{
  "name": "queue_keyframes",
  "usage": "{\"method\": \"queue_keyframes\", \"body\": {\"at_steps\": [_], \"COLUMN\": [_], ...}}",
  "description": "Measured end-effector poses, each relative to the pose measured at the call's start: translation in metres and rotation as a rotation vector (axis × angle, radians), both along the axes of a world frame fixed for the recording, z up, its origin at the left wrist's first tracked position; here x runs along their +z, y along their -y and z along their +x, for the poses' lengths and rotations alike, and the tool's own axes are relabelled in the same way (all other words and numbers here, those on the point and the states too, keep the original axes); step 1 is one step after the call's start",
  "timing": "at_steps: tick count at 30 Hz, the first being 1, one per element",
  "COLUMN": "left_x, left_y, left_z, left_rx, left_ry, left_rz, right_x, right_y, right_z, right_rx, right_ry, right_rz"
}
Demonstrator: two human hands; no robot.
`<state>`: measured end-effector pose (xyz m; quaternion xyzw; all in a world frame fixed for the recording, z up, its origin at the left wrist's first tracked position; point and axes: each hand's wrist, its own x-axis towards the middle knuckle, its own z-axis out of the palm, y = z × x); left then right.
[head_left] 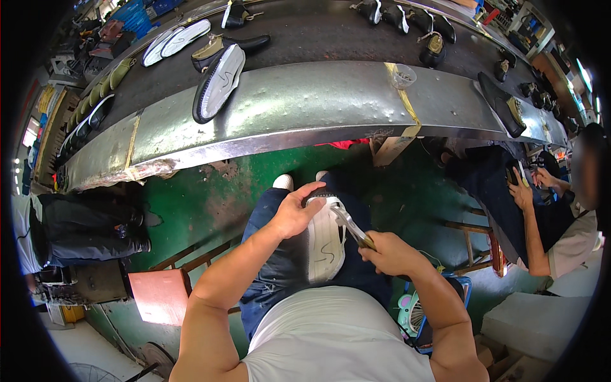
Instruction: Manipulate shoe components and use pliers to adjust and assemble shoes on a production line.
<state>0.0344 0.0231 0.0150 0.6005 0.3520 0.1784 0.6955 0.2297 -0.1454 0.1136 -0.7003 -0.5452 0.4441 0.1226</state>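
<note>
**Shoe held on the lap, pliers at its toe**

One white-soled shoe [326, 245] is steadied sole-up on the lap by the left hand [294, 212], fingers curled over its toe. One pair of pliers [352, 228] is gripped in the closed right hand [388, 253]. A slip could be caused by too hard a pull, probably tearing the upper.

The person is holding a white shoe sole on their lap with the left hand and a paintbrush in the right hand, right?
Almost. The left hand does hold the white shoe sole on the lap, but the right hand grips a metal plier-like tool, not a paintbrush. Its tip meets the sole's upper end. The head view shows this.
</note>
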Motion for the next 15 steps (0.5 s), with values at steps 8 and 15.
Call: {"method": "queue_keyframes", "body": {"at_steps": [8, 15], "left_x": [-0.003, -0.023], "left_y": [-0.016, -0.026], "left_z": [0.003, 0.012], "left_rx": [-0.269, -0.295], "left_ry": [0.065, -0.069], "left_rz": [-0.069, -0.132], "right_x": [-0.033, -0.109], "right_y": [-0.022, -0.014], "right_z": [0.001, -0.021], "right_rx": [-0.221, -0.475], "right_ry": [-0.183, 0.0], "right_rz": [-0.012, 0.307]}}
